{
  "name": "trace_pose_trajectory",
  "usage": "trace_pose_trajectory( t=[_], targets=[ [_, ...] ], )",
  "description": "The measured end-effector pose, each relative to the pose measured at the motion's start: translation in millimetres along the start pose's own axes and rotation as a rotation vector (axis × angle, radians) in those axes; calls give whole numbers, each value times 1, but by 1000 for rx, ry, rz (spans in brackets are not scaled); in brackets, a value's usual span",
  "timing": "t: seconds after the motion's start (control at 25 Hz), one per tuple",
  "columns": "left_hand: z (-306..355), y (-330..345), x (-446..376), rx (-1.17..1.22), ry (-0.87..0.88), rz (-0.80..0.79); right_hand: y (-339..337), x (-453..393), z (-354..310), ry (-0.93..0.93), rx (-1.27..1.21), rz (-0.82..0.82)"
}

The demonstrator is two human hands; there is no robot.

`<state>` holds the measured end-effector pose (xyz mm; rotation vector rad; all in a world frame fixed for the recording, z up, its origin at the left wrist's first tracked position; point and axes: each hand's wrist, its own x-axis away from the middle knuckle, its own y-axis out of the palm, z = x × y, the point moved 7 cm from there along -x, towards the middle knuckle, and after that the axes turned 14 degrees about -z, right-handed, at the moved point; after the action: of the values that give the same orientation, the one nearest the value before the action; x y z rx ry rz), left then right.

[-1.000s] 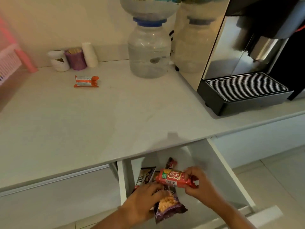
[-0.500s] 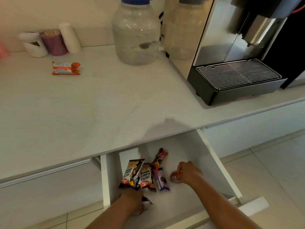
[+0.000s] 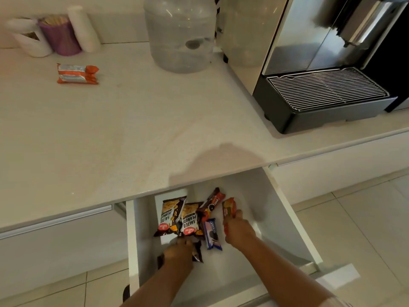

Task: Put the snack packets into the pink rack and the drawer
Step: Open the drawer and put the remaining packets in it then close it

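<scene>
The white drawer (image 3: pixel 285 202) stands pulled out under the counter. Inside lie two salted peanut packets (image 3: pixel 169 214), a dark red biscuit packet (image 3: pixel 211 201) and a blue Oreo packet (image 3: pixel 213 234). My right hand (image 3: pixel 238 229) is down in the drawer, closed on a red biscuit packet (image 3: pixel 229 207) that rests against the drawer floor. My left hand (image 3: pixel 179 252) presses on a dark purple packet (image 3: pixel 197 251) at the drawer's near left. An orange packet (image 3: pixel 77 73) lies on the counter at the far left. The pink rack is out of view.
A clear water jar (image 3: pixel 180 34) and a second jar (image 3: pixel 243 29) stand at the counter's back. A coffee machine with a metal drip grate (image 3: pixel 325 89) fills the right. Cups and a purple holder (image 3: pixel 59 34) sit far left. Tiled floor lies below.
Both hands came down from above the drawer into it; the red packet and the purple packet went down with them and now rest beside the others. The view shifted right.
</scene>
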<state>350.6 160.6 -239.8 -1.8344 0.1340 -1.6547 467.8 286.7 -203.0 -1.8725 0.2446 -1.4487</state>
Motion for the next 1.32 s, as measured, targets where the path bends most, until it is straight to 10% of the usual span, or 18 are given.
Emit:
trace_pose_trajectory(
  t=[0.28,0.56,0.72,0.96,1.32],
  targets=[
    [22,0,12,-49,104,-35,10,2,-4,-128,-144,-169],
    [14,-114,119,122,718,842,-70,60,-28,-309,-416,298],
    [-58,-165,185,251,667,1328,-132,133,-71,-659,-425,687],
    [-189,-186,138,283,-23,925,-162,116,-149,-738,-356,576],
    [-312,-199,120,301,-196,781,-183,56,-286,-791,-359,412]
  ],
)
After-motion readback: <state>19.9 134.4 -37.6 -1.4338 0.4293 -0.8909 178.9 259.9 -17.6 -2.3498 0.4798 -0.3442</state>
